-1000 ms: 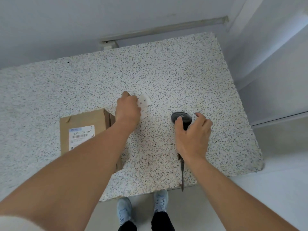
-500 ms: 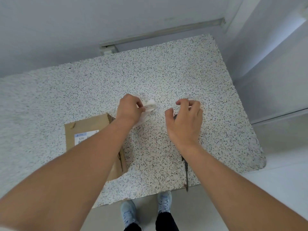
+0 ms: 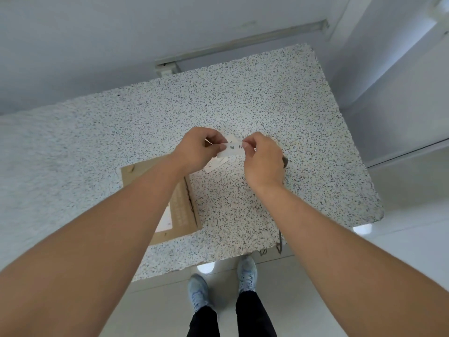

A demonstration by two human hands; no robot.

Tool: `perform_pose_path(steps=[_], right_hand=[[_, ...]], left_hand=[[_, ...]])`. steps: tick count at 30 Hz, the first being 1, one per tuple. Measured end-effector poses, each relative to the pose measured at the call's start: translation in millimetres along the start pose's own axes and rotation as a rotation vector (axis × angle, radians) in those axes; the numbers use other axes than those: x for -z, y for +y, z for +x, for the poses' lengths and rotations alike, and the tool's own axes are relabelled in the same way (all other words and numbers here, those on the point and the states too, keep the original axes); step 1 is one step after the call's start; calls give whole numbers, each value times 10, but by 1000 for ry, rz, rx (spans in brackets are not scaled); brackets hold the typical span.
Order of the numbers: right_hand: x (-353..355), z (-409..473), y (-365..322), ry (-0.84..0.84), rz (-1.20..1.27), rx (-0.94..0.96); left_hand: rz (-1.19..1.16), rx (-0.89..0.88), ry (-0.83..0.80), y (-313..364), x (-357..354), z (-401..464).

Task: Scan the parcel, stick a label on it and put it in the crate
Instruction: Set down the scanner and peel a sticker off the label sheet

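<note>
Clearly flimsy, the label (image 3: 234, 149) bends; we pinch its ends with left hand (image 3: 199, 148) and right hand (image 3: 262, 159), peeling gently.

Item by item, colours only: the label (image 3: 233, 149) pinched between my left hand (image 3: 197, 150) and right hand (image 3: 262, 159) is white with small black printed characters. The strip of labels (image 3: 215, 164) hanging under it is plain white. The parcel (image 3: 181, 207) is brown cardboard, with a white sticker bearing faint grey print. The table (image 3: 255, 98) is off-white, speckled all over with fine black and grey flecks. The scanner (image 3: 284, 161) peeking past my right hand is black. My shoes (image 3: 247, 272) are pale blue-grey; my trousers (image 3: 255, 314) are black. The floor (image 3: 401, 263) is glossy white.
</note>
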State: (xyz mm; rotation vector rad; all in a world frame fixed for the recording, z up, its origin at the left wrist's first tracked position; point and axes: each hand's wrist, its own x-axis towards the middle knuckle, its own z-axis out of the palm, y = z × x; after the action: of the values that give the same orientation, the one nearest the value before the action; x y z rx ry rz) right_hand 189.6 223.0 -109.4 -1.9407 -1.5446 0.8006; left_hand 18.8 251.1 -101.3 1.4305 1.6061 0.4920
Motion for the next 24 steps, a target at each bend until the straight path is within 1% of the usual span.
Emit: perform_pose_path(steps=[2, 5, 11, 14, 16, 18, 19, 20, 24], right_hand=[[34, -37, -90, 5, 47, -13], [90, -97, -224, 33, 88, -40], [274, -246, -511, 64, 188, -77], [414, -355, -697, 83, 299, -65], [526, -427, -833, 57, 435, -49], [628, -498, -975, -2, 567, -6], [670, -532, -1048, -17, 593, 36], [709, -568, -1123, -10, 587, 91], [841, -700, -1419, 103, 455, 297]], left_hand=[[-82, -7, 21, 33, 79, -105], [-269, 18, 58, 78, 195, -267], [-563, 16, 79, 243, 422, -646], [-683, 20, 84, 345, 542, -800], [-757, 2, 89, 415, 630, -890], [-809, -39, 94, 489, 728, -979], [-820, -62, 96, 530, 777, -1023], [-823, -86, 100, 572, 824, -1066], [-819, -159, 140, 725, 999, -1242]])
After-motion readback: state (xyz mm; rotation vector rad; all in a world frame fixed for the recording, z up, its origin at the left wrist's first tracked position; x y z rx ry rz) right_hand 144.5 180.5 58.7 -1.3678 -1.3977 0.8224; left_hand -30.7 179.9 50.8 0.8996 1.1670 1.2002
